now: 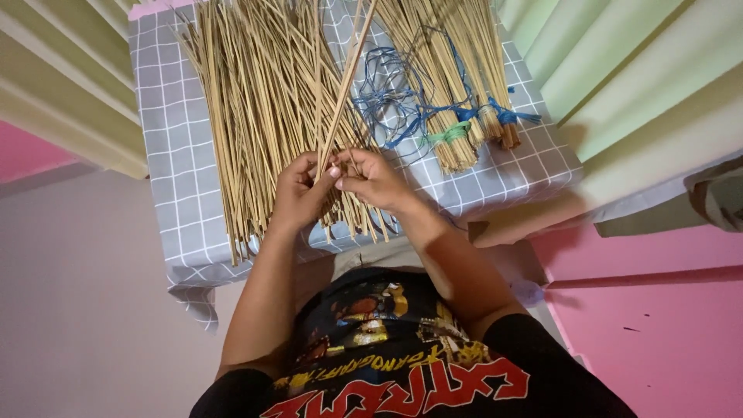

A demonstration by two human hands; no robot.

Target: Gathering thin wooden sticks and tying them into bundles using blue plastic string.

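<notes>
Grey checked cloth [166, 155] covers the counter, pink wall on both sides. From the head view, I see my left hand [298, 193] and right hand [371, 179] pinched together on a few thin bamboo sticks [344, 85] rising from the loose stick pile [263, 101]. Just beyond lie tangled blue string [391, 93] and tied stick bundles [457, 116].
</notes>
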